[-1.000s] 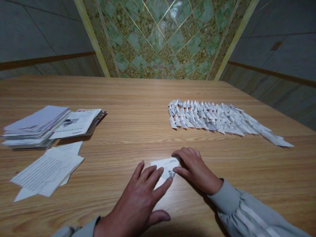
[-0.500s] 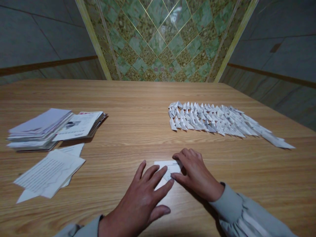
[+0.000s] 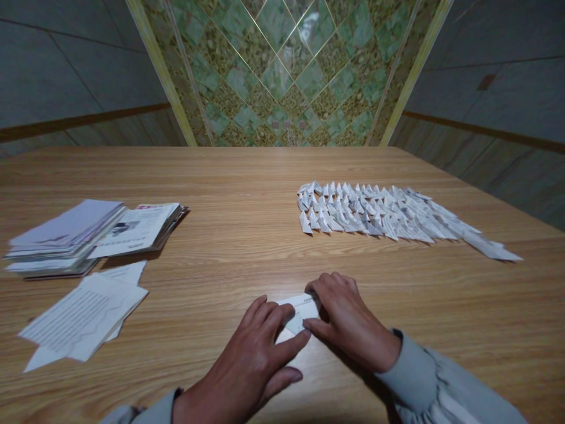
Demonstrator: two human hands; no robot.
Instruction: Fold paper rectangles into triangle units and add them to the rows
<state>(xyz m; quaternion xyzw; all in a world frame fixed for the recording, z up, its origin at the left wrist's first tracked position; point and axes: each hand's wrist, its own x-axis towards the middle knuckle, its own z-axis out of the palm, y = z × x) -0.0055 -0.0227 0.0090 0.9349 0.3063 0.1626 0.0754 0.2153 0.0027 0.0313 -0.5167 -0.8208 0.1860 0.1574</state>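
We look down on a wood-grained desk (image 3: 229,247), both hands at work near its closer edge, just about the middle.

Between them, a small white paper piece (image 3: 301,315), folded, lying at the desk surface; faint print along its far edge. Its left part is partly covered by fingers, so we cannot make out the whole outline.

Left hand (image 3: 253,359): palm down, fingers loosely spread, fingertips at the left part of the paper piece. Forefinger reaches along its near side toward the right thumb; left thumb juts out nearer to us, off the paper.

Right hand (image 3: 353,321): holds the right end of the paper piece between thumb and bent fingers, thumb on the near side. The two hands sit close, left forefinger tip just beside right thumb tip. Grey sleeve (image 3: 415,368) on the right forearm.

Farther off and to the right, we note a block of folded papers (image 3: 362,212), set in roughly three tight rows with small peaks upward, drawn out to a long flat point at the right end.

To the left, a thick paper stack (image 3: 66,224), pale lilac sheet uppermost; close against it, a printed stack (image 3: 143,227) with a dark picture on top. Nearer to us, loose lined sheets (image 3: 83,312) overlap at angles.
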